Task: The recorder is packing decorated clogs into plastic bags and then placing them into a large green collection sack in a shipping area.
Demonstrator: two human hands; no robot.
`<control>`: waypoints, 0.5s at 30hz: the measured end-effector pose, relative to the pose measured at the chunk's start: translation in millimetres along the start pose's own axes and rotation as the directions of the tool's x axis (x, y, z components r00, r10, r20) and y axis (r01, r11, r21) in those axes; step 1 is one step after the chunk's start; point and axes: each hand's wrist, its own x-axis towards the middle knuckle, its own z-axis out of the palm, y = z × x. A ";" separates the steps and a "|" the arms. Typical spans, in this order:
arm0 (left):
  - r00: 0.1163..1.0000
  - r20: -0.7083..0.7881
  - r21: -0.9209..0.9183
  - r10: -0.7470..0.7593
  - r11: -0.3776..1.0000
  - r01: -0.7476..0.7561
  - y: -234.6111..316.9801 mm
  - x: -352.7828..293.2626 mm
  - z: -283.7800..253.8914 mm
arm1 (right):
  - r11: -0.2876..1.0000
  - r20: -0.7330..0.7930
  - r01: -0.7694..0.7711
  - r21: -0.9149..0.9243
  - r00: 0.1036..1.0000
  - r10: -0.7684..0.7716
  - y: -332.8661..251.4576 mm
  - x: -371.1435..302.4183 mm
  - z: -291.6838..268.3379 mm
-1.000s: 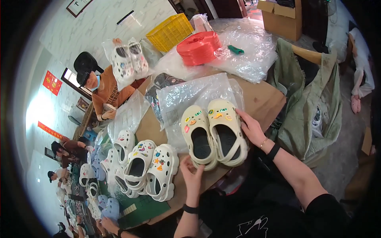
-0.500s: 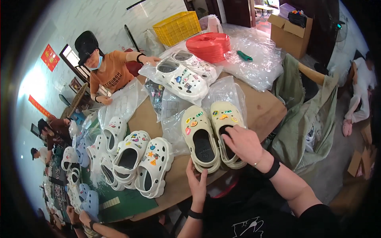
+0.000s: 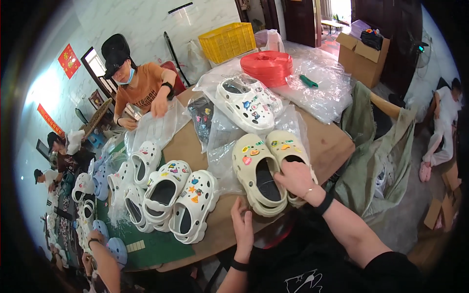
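Observation:
A pair of beige clogs with colourful charms lies near the table's front edge, toes pointing away: a left clog and a right clog. My right hand grips the pair at the opening of the right clog, its fingertips reaching the left clog's inner edge and partly hidden. Just left of the heels, my left hand is open and holds nothing, thumb and fingers apart. Beyond the toes, a pair of white clogs with charms lies on clear plastic bags.
Several white clogs stand to the left on a green mat. Farther back are a red roll of strapping, a green cutter and a yellow crate. A co-worker handles plastic bags across the table. A green sack stands right.
My left hand has come off the left beige clog's heel. My right hand's fingers have shifted toward the gap between the clogs. The co-worker's arm has drawn back from the white clogs.

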 end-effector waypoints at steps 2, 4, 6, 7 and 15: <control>0.988 0.028 0.244 0.150 0.958 -0.152 8.8 10.1 -6.3 | 1.000 -0.062 0.019 -0.006 0.998 -0.019 3.1 -5.5 -14.9; 0.929 0.214 0.570 0.302 0.734 -0.370 16.2 25.3 -1.4 | 1.000 -0.099 0.021 0.014 0.995 -0.020 18.4 -2.3 -26.4; 0.891 0.350 0.691 0.290 0.561 -0.455 23.3 37.8 14.3 | 0.997 -0.074 0.055 -0.046 0.996 -0.059 25.0 6.5 -33.5; 0.843 0.474 0.762 0.253 0.362 -0.537 22.3 40.4 21.4 | 0.996 -0.063 0.060 -0.060 0.996 -0.063 26.7 11.3 -36.1; 0.782 0.609 0.674 0.132 0.434 -0.598 14.9 37.8 27.8 | 0.994 -0.208 -0.026 -0.105 0.978 0.003 77.4 57.5 -32.2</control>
